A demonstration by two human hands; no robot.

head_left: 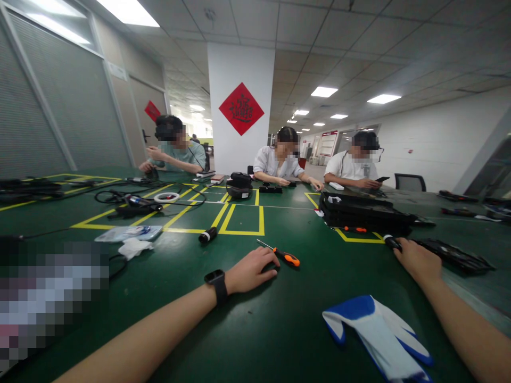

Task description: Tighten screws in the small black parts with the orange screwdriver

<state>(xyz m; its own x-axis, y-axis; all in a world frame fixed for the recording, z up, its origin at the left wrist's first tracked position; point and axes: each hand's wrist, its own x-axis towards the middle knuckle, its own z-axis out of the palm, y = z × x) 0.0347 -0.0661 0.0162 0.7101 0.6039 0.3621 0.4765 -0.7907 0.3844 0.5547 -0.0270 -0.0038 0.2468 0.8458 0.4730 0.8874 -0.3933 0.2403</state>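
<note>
My left hand, with a black watch on its wrist, rests palm down on the green table. Its fingers lie loosely spread beside a screwdriver with an orange and black handle; whether a fingertip touches it is hard to tell. Over on the right, my right hand is closed round a black cylindrical object with a pale ring near its end. A similar black cylinder lies ahead of my left hand. White and blue work gloves lie between my forearms.
Black flat parts are stacked at the right, with a red-handled screwdriver before them. Another black panel lies beyond my right hand. Cables, a plastic packet and crumpled tissue are at left. Three people sit across the table.
</note>
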